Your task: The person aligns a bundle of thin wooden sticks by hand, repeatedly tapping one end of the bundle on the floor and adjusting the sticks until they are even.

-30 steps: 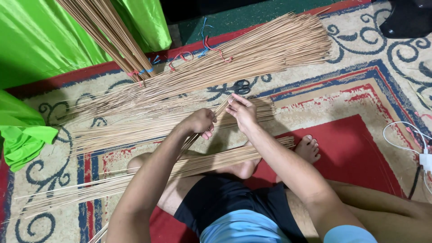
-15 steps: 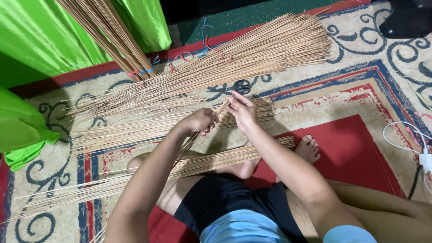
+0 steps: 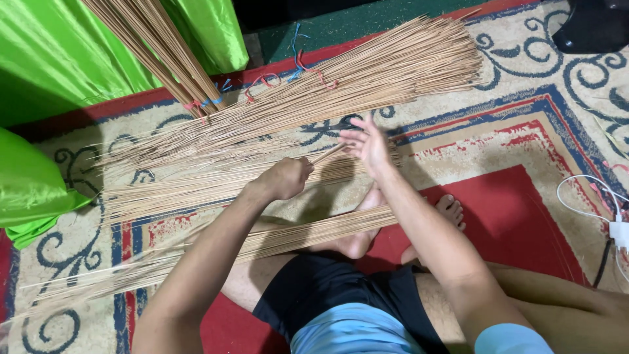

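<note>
I sit on a patterned carpet [image 3: 517, 131] among thin tan sticks. My left hand [image 3: 285, 178] is closed around a small bunch of sticks [image 3: 325, 155] whose ends poke out toward my right hand [image 3: 368, 145]. That hand is open with its fingers spread, just beyond the stick ends. Under both hands lies a flat pile of loose sticks [image 3: 190, 190]. Another layer of sticks [image 3: 295, 233] runs across my legs. A large fanned bundle [image 3: 380, 72] lies behind, tied with red and blue string.
A tied bundle of sticks [image 3: 154, 52] leans in from the top left, against bright green cloth [image 3: 59, 65]. A white cable and charger [image 3: 616, 229] lie at the right edge. A black object [image 3: 593, 26] sits top right. My bare feet [image 3: 449, 210] rest on the red carpet centre.
My right hand has let go of the stick ends, lifted a little and spread its fingers. My left hand keeps its grip. The green cloth at the left has shifted down.
</note>
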